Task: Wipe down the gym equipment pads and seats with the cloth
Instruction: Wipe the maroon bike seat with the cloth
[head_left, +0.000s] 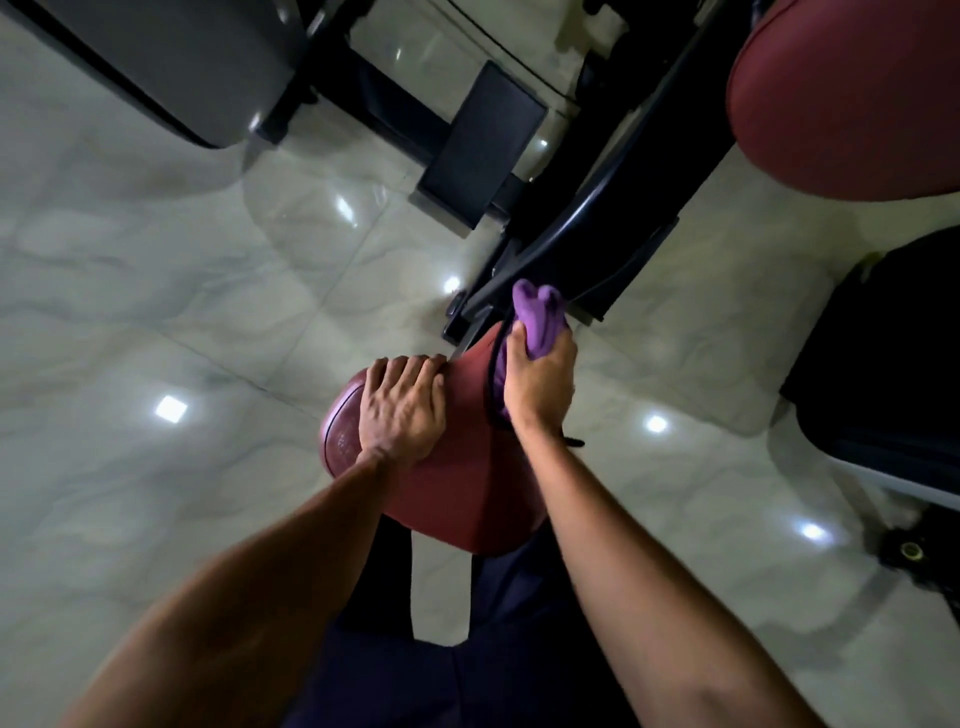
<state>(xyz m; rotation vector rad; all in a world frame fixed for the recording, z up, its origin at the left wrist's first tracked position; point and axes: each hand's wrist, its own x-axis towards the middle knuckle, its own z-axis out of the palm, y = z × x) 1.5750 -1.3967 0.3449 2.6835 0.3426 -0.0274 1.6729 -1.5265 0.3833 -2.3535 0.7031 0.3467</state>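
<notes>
A dark red padded seat (457, 488) stands below me at the centre of the view. My left hand (402, 408) lies on its upper left part, fingers curled over the far edge. My right hand (540, 376) grips a bunched purple cloth (537, 312) at the seat's far right edge, with part of the cloth hanging down along the pad's side. A second, larger dark red pad (852, 98) sits at the top right.
The black machine frame (587, 218) runs from the seat up towards the top right. A black footplate (480, 143) and a grey pad (171, 67) lie at the top. Another black machine (883, 374) stands at the right. Glossy marble floor (156, 291) surrounds everything.
</notes>
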